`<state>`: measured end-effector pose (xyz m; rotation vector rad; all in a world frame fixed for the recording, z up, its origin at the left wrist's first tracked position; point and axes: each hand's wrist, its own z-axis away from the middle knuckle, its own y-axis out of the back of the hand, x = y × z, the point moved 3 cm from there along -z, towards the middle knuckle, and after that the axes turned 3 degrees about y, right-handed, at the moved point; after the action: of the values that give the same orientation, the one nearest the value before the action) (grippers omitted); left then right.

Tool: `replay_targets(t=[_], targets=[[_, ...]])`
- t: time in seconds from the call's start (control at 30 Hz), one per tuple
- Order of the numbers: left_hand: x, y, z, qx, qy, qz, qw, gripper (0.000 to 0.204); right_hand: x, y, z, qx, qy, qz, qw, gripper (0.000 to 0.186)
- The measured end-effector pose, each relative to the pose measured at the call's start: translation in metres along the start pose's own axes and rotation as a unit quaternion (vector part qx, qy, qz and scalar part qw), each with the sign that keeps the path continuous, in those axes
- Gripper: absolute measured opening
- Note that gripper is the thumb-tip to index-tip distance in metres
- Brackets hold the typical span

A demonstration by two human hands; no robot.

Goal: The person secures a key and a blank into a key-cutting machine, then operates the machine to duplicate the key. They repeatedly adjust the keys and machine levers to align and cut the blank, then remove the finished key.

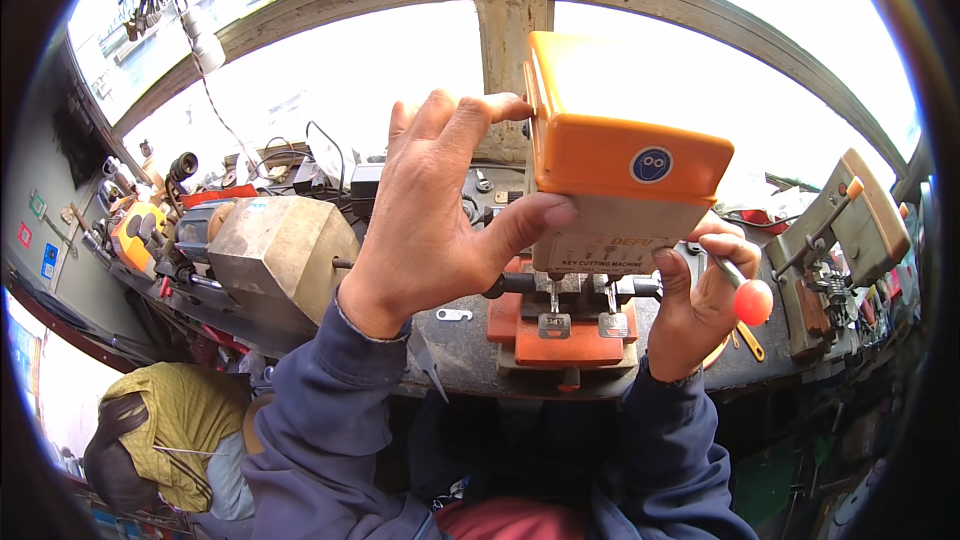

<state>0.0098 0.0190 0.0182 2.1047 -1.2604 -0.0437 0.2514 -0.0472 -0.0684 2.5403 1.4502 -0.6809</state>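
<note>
In front of me stands a key cutting machine (640, 155) with an orange cover over a pale front. My left hand (430, 200) is open beside it. Its index finger touches the left side of the cover, and its thumb lies against the front. My right hand (697, 305) curls round the base of a metal lever with a red ball knob (753, 302), under the cover's right corner; its grip is partly hidden. Below the cover, a left key (554, 325) and a right key (613, 324) sit side by side in the clamps, heads toward me, above the orange-red base (520, 348).
A grey machine (270, 250) stands to the left and another cutting machine (840, 230) to the right. A small flat metal piece (454, 315) lies on the dark bench. Yellow-handled tools (750, 342) lie near the right hand. Yellow cloth (185, 430) hangs at lower left.
</note>
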Motion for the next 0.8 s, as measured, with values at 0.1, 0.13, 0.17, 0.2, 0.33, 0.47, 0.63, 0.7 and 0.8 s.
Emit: replay_targets(t=[0.1,0.13,0.17,0.2,0.33,0.47,0.63,0.7,0.8], targets=[[-0.001,0.000,0.000,-0.010,-0.001,-0.013,1.000,0.077,-0.003,0.002,0.001,0.009,-0.041,0.037,0.998,0.041],[-0.001,0.001,0.000,-0.017,0.001,-0.019,1.000,0.083,-0.003,0.002,0.000,0.005,-0.034,0.033,0.999,0.041],[-0.002,0.001,0.000,-0.022,0.004,-0.025,0.999,0.088,-0.002,0.002,0.000,0.003,-0.030,0.017,0.999,0.041],[-0.002,0.002,0.000,-0.028,0.006,-0.032,0.999,0.094,-0.001,0.002,-0.001,0.003,-0.038,0.000,0.999,0.040],[-0.001,0.001,0.000,-0.020,0.007,-0.031,0.999,0.092,0.004,0.001,0.002,-0.010,-0.005,-0.021,1.000,0.038],[0.001,0.001,0.001,-0.011,0.005,-0.037,0.999,0.089,0.006,0.000,0.007,0.003,0.004,-0.012,1.000,0.038],[0.005,0.000,0.003,-0.008,0.020,-0.021,1.000,0.076,0.007,0.000,0.007,0.019,0.009,0.024,0.999,0.040],[0.006,0.000,0.004,-0.007,0.020,-0.031,0.999,0.076,0.006,-0.001,0.008,0.022,-0.001,0.012,1.000,0.041],[0.006,0.000,0.003,-0.004,0.016,-0.015,1.000,0.075,0.005,-0.001,0.007,0.016,0.000,0.022,1.000,0.041]])
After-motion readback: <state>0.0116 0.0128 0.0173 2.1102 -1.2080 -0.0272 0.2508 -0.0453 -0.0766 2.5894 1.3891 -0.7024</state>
